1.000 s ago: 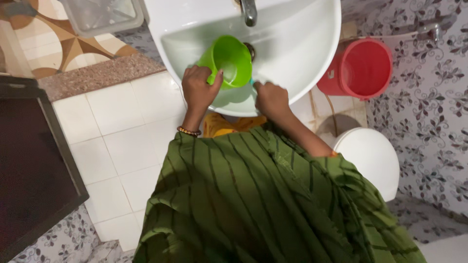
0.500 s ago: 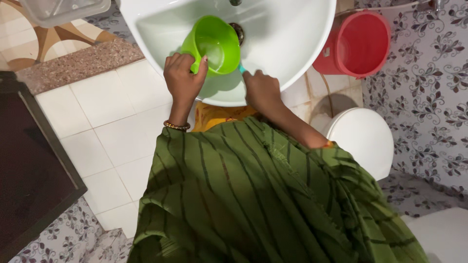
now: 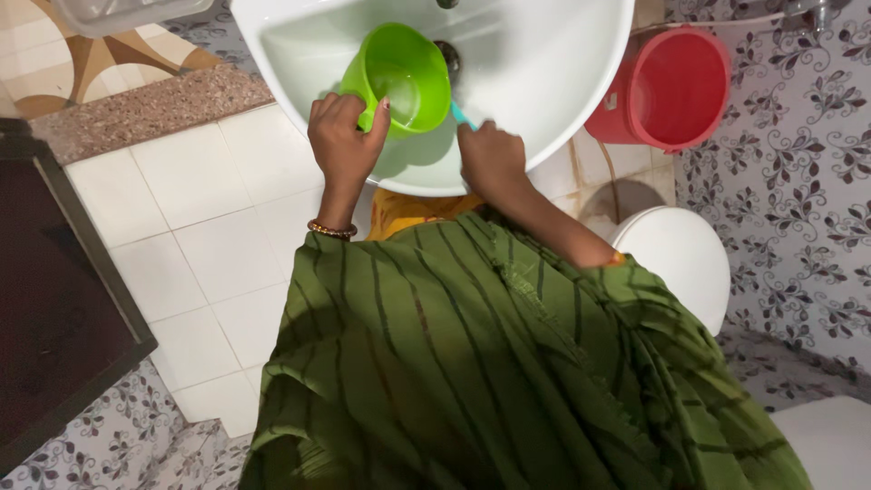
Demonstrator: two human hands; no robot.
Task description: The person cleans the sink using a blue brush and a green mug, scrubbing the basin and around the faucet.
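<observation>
My left hand (image 3: 343,138) grips a bright green plastic mug (image 3: 406,77) by its side, tilted over the bowl of a white washbasin (image 3: 544,82). A little water lies inside the mug. My right hand (image 3: 491,159) is closed around a thin teal-handled item (image 3: 461,114), a brush by its look, whose tip points up toward the mug's rim. Both hands hover over the near edge of the basin. The drain (image 3: 450,56) sits just behind the mug. A bangle rings my left wrist, and my green striped garment fills the lower frame.
A red bucket (image 3: 667,86) stands on the floor right of the basin. A white toilet lid (image 3: 682,263) is lower right. A clear plastic tub (image 3: 118,13) rests at the top left. A dark mat (image 3: 54,299) lies at left on white floor tiles.
The view shifted so the basin sits higher in frame. My left hand keeps the green mug; my right hand rose slightly, showing more of the teal handle beside the mug.
</observation>
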